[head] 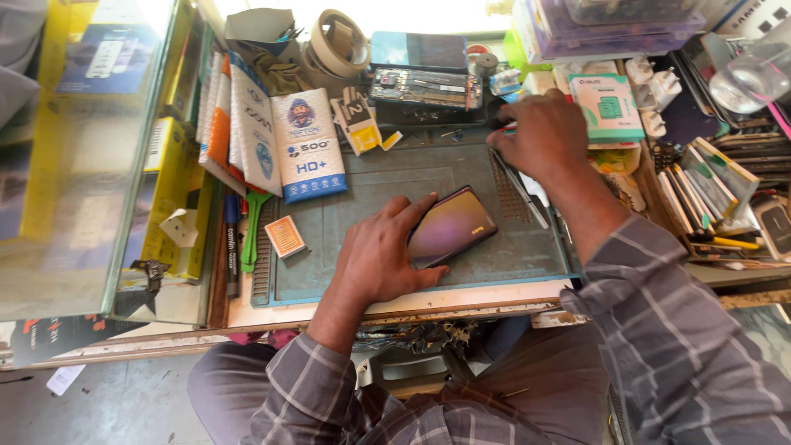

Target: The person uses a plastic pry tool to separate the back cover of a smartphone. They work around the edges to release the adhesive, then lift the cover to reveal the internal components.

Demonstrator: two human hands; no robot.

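Note:
A dark purple smartphone [451,224] lies back up on a grey-green work mat [362,214]. My left hand [381,255] rests on the phone's left side, fingers spread and pressing it to the mat. My right hand [540,132] reaches to the mat's far right corner, fingers curled around a small tool with a red part [507,126]; most of the tool is hidden by the hand. A thin metal tool [519,189] lies on the mat just right of the phone.
Flat white packets [306,144] lean at the mat's back left. A tape roll [338,41] and an opened phone [424,86] sit at the back. A small orange box [285,236], green pry tool [251,227] and black marker [231,247] lie left. Boxes crowd the right.

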